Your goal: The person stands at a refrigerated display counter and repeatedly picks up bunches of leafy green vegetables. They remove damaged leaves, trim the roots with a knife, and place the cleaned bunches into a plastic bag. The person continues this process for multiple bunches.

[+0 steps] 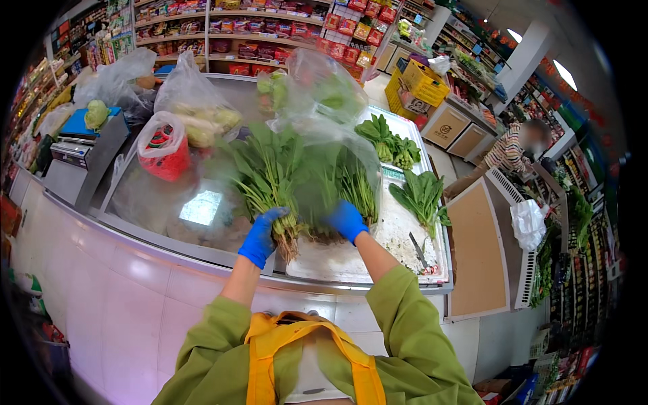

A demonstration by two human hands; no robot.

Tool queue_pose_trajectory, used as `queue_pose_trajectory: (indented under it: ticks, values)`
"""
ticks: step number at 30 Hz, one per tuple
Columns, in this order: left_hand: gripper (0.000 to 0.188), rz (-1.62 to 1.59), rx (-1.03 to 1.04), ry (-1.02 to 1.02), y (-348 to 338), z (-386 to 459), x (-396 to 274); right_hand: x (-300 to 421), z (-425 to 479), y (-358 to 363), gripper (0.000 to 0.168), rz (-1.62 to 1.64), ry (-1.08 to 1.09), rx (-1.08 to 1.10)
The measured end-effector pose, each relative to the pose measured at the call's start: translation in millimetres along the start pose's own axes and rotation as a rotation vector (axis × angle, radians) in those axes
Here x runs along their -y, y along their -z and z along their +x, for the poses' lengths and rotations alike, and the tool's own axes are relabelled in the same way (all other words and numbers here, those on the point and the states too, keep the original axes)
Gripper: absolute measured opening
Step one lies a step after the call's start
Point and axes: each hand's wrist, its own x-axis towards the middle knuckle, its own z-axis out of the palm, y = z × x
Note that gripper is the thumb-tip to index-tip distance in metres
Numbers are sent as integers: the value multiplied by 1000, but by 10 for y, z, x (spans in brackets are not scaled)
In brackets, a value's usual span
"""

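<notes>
Both my hands wear blue gloves. My left hand (264, 236) is closed around the lower stems of a bunch of leafy greens (269, 177), its roots hanging below the fingers. My right hand (347, 221) is blurred and lies at the lower stems of more greens (358, 190), partly inside a clear plastic bag (349, 142); whether it grips anything is unclear. To the right, on a white foam board (364, 260), lie a loose leafy bunch (419, 198) and a knife (418, 249). Smaller bunches of greens (386, 144) lie farther back.
Left on the counter are a red bag in clear plastic (164, 152), bagged pale vegetables (202, 124) and a scale (73, 147) with a cabbage (95, 115) on top. Yellow crates (422, 83) stand back right. A person in a striped top (506, 147) is at the right.
</notes>
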Motion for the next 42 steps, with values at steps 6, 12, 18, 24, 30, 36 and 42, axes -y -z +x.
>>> queue_pose_trajectory:
  ticks: [6,12,18,24,30,36,42]
  values:
    - [21,155,-47,-104,-21,-159,14,-372,176,372,24,582,263,243]
    - [20,-64,-19,229,66,39,215,-1256,152,202,25,1104,170,395]
    - [20,233,-39,-124,-155,-142,320,-562,-238,471,34,1603,-254,557]
    - [22,94,-34,15,-2,11,526,-1508,-336,344,41,758,167,304]
    - [21,-19,-19,122,407,308,682,-1191,-567,540,39,494,491,238]
    - [20,175,-20,-90,-38,-25,546,-725,-509,1249,28,1069,-161,223]
    - [21,-48,8,160,130,275,673,-43,-588,2288,28,986,36,158]
